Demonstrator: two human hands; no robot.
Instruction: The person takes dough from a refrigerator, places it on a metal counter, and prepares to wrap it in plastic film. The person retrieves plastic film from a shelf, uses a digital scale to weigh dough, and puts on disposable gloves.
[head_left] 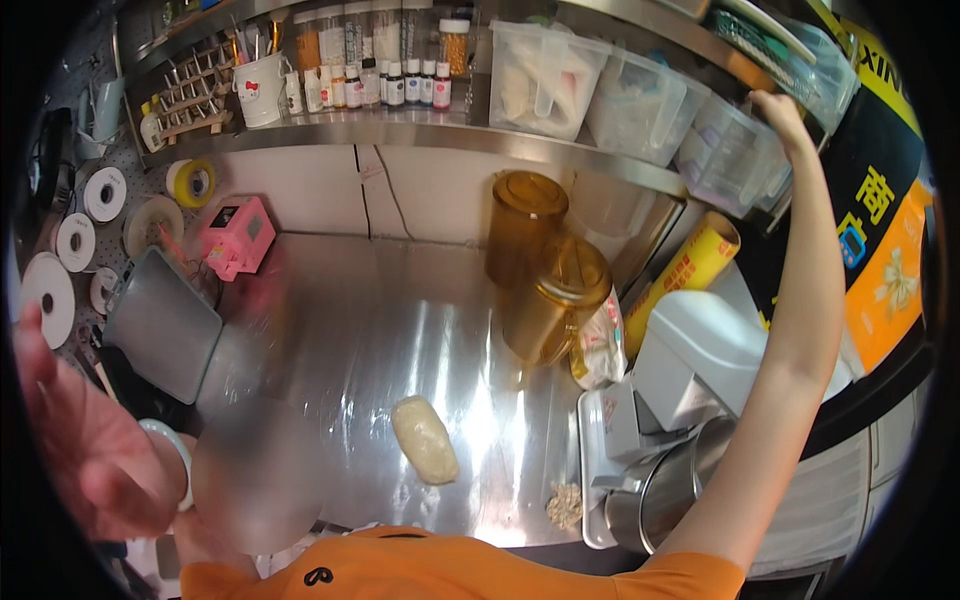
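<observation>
A smooth, pale log of dough (425, 441) lies on the steel worktop (370, 370) in front of me, touched by neither hand. My left hand (95, 450) is raised at the far left, palm showing, fingers apart and holding nothing; a pale bangle (168, 455) circles its wrist. At the upper right my right arm stretches up to the shelf, where my right hand (780, 118) has its fingers curled beside the clear plastic bins (735, 150). What those fingers grip is too small to make out.
Two amber lidded jugs (560, 300) stand at the back right. Further right are a yellow film roll (685, 270), a white stand mixer (700, 350) and a steel bowl (670, 500). Pale crumbs (565, 505) lie nearby. A pink device (238, 237) and ribbon spools (75, 240) occupy the left.
</observation>
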